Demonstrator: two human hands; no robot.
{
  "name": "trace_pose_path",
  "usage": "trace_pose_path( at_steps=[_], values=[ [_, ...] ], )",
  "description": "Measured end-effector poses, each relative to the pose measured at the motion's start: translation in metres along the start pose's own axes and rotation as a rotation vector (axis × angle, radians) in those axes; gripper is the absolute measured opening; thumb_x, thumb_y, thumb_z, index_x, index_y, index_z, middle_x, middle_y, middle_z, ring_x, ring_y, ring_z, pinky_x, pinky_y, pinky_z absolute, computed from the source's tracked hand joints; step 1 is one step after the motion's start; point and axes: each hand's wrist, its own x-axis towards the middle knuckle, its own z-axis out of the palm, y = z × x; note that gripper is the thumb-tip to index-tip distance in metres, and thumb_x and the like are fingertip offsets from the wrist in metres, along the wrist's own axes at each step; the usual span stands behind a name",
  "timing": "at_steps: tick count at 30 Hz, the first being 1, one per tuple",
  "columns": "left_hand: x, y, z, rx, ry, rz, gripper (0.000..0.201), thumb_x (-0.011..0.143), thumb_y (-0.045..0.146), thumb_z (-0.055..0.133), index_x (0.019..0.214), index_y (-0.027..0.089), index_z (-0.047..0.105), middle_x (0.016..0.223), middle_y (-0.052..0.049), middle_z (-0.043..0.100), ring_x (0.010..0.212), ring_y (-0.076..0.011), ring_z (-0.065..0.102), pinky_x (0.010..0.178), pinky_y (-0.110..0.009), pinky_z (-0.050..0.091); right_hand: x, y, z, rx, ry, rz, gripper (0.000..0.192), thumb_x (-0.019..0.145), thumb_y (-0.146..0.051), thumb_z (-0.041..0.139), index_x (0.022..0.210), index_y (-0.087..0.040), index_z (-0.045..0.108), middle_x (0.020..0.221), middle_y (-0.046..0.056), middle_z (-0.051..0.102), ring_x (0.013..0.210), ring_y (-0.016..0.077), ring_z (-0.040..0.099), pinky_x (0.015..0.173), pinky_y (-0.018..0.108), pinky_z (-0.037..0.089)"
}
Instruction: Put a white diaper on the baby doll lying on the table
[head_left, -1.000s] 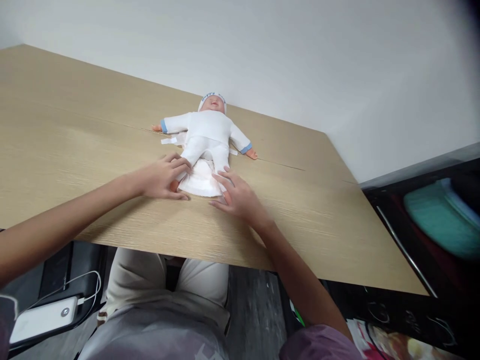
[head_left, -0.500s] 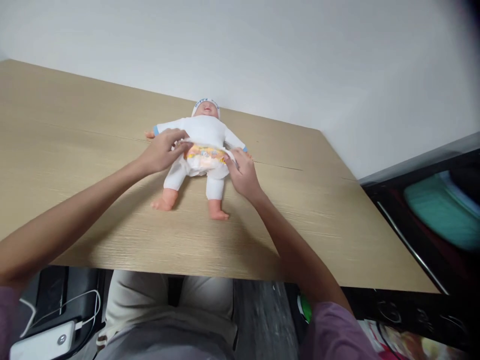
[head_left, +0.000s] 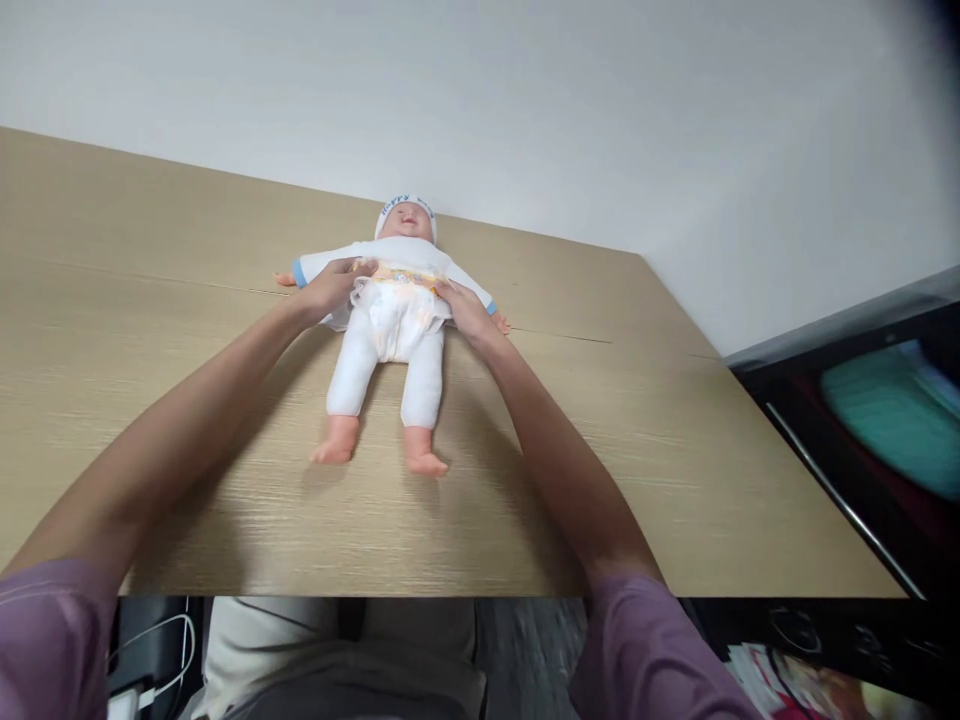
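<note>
- Since half a second ago: doll stretched out longer toward the near edge, legs now straight and feet closer to the viewer; diaper pulled up over the crotch, its coloured band now high at the waist.
- Both hands shifted up from the hips to the waistband.
- Left hand: at the doll's side under its arm, fingers curled and closed on the diaper's top corner, thumb laid on the band.
- Right hand: on the other side of the waist, fingers together and pressed flat against the diaper's edge; whether anything is pinched between them cannot be told.
- Doll: on its back on the table, near the far edge by the wall, head away from the viewer, white cap on, arms spread in white sleeves with blue cuffs.
- Legs in white, bare feet pointing at the viewer, slightly apart.
- Diaper: white below, orange-yellow strip across the top, wrapped around the doll's middle between the two hands.
- Purple sleeves at both lower corners; pale trousers below the table edge.
- Cable at lower left under the table.
- Teal thing on dark furniture at right, blurred.
</note>
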Motion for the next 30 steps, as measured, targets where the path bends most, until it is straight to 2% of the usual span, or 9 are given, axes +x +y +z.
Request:
trace_pose_path(
  at_steps=[4, 8, 10, 14, 17, 21, 24, 26, 30],
  values=[
    [-0.040, 0.005, -0.003, -0.050, -0.120, -0.090, 0.059, 0.094, 0.082, 0.072, 0.088, 0.024, 0.067, 0.082, -0.009, 0.074, 0.081, -0.0281, 0.071, 0.076, -0.044, 0.060, -0.050, -0.027, -0.013, 0.025, -0.109, 0.079, 0.073, 0.104, -0.090, 0.056, 0.119, -0.023, 0.079, 0.132, 0.011, 0.083, 0.127, 0.0311, 0.073, 0.118, 0.049, 0.059],
    [-0.073, 0.015, -0.013, 0.009, -0.268, -0.093, 0.054, 0.102, 0.079, 0.066, 0.094, 0.026, 0.073, 0.088, -0.009, 0.077, 0.078, -0.0260, 0.073, 0.071, -0.041, 0.058, -0.092, -0.045, -0.023, -0.063, -0.112, 0.056, 0.066, 0.105, -0.087, 0.058, 0.106, -0.024, 0.076, 0.106, 0.006, 0.080, 0.102, 0.0274, 0.073, 0.094, 0.040, 0.062],
    [-0.078, 0.020, -0.021, 0.055, -0.230, -0.091, 0.047, 0.100, 0.073, 0.071, 0.109, 0.027, 0.074, 0.096, -0.008, 0.079, 0.081, -0.0256, 0.074, 0.070, -0.039, 0.058, -0.104, -0.043, -0.027, -0.101, -0.027, 0.021, 0.061, 0.103, -0.085, 0.064, 0.103, -0.025, 0.073, 0.095, 0.004, 0.076, 0.088, 0.0235, 0.069, 0.081, 0.036, 0.059],
    [-0.075, 0.038, -0.026, 0.221, 0.052, 0.043, 0.037, 0.098, 0.056, 0.075, 0.121, 0.026, 0.072, 0.126, -0.011, 0.081, 0.106, -0.0281, 0.075, 0.090, -0.044, 0.061, -0.122, -0.020, -0.037, -0.183, 0.231, -0.001, 0.051, 0.102, -0.074, 0.069, 0.106, -0.024, 0.072, 0.090, 0.003, 0.072, 0.075, 0.0206, 0.063, 0.071, 0.035, 0.056],
    [-0.078, 0.062, -0.005, 0.360, 0.122, 0.213, 0.031, 0.105, 0.050, 0.066, 0.122, 0.025, 0.072, 0.135, -0.012, 0.078, 0.119, -0.0305, 0.072, 0.104, -0.049, 0.057, -0.137, -0.001, -0.043, -0.320, 0.280, -0.036, 0.042, 0.106, -0.063, 0.065, 0.112, -0.023, 0.074, 0.092, 0.005, 0.074, 0.076, 0.0218, 0.064, 0.079, 0.039, 0.059],
    [-0.086, 0.084, 0.050, 0.550, -0.005, 0.484, 0.033, 0.110, 0.049, 0.058, 0.123, 0.023, 0.074, 0.134, -0.013, 0.079, 0.129, -0.0357, 0.067, 0.117, -0.057, 0.049, -0.145, 0.013, -0.041, -0.507, 0.225, -0.061, 0.034, 0.105, -0.056, 0.064, 0.107, -0.024, 0.076, 0.095, 0.008, 0.074, 0.090, 0.0286, 0.069, 0.095, 0.047, 0.060],
    [-0.085, 0.081, 0.079, 0.678, -0.094, 0.543, 0.038, 0.110, 0.052, 0.058, 0.125, 0.022, 0.076, 0.142, -0.016, 0.077, 0.138, -0.0414, 0.062, 0.119, -0.063, 0.046, -0.141, 0.016, -0.034, -0.557, 0.237, 0.016, 0.027, 0.103, -0.052, 0.067, 0.102, -0.026, 0.074, 0.083, 0.005, 0.070, 0.093, 0.0306, 0.069, 0.097, 0.047, 0.058],
    [-0.083, 0.075, 0.087, 0.737, -0.114, 0.535, 0.041, 0.108, 0.055, 0.061, 0.126, 0.022, 0.078, 0.148, -0.017, 0.076, 0.143, -0.0449, 0.058, 0.121, -0.067, 0.043, -0.137, 0.015, -0.030, -0.563, 0.243, 0.069, 0.024, 0.101, -0.050, 0.071, 0.100, -0.026, 0.071, 0.077, 0.003, 0.067, 0.090, 0.0300, 0.068, 0.096, 0.046, 0.057],
    [-0.080, 0.068, 0.083, 0.792, -0.100, 0.506, 0.041, 0.104, 0.051, 0.066, 0.131, 0.024, 0.080, 0.153, -0.013, 0.074, 0.146, -0.0454, 0.055, 0.123, -0.067, 0.043, -0.133, 0.010, -0.030, -0.552, 0.203, 0.196, 0.027, 0.097, -0.049, 0.079, 0.098, -0.025, 0.067, 0.081, 0.001, 0.069, 0.085, 0.0261, 0.068, 0.091, 0.041, 0.054]
  ],
)
